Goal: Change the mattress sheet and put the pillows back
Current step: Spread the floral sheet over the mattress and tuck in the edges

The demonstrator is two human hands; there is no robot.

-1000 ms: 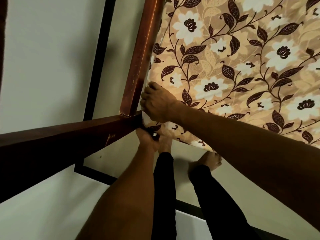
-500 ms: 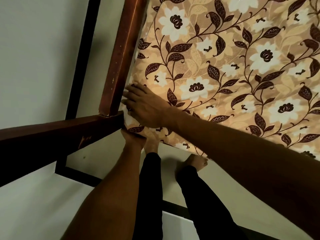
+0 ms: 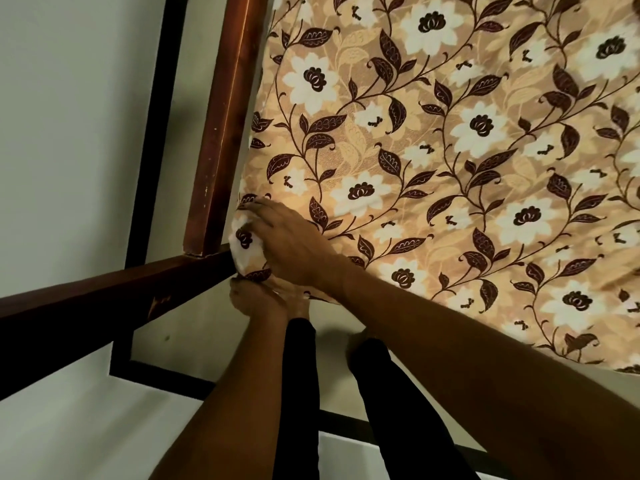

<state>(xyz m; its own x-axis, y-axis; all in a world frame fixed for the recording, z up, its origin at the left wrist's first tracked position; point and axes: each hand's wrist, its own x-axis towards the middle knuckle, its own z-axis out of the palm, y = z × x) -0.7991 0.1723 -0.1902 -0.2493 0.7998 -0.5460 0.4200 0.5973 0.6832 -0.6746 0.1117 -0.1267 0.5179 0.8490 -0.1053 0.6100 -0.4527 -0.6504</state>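
The sheet (image 3: pixel 433 161), tan with white flowers and dark brown leaves on curling vines, covers the bed across the upper right and centre of the frame, lying mostly flat with faint ripples near its lower right edge. Its corner sits at centre left, bunched into a rounded fold right against the joint where two rails of the dark wooden bed frame (image 3: pixel 221 116) meet. One rail runs up toward the top of the frame, the other slants down to the left edge.

The right hand (image 3: pixel 294 247) lies on top of that corner, palm down, fingers bent over the bunched fabric and pressing it toward the frame joint; its forearm crosses from the lower right. The left hand (image 3: pixel 256 301) is just below, under the sheet's edge, with its fingers curled up into the underside of the fold, so it appears to be grasping the cloth, though the fingertips are hidden. Its forearm rises from the bottom centre.

Between the forearms, two legs in black trousers (image 3: pixel 301 393) stand on the pale floor (image 3: pixel 62 438), beside the bed. A black line (image 3: pixel 152 133) runs across the floor along the frame's outer side at the left and turns across the bottom.
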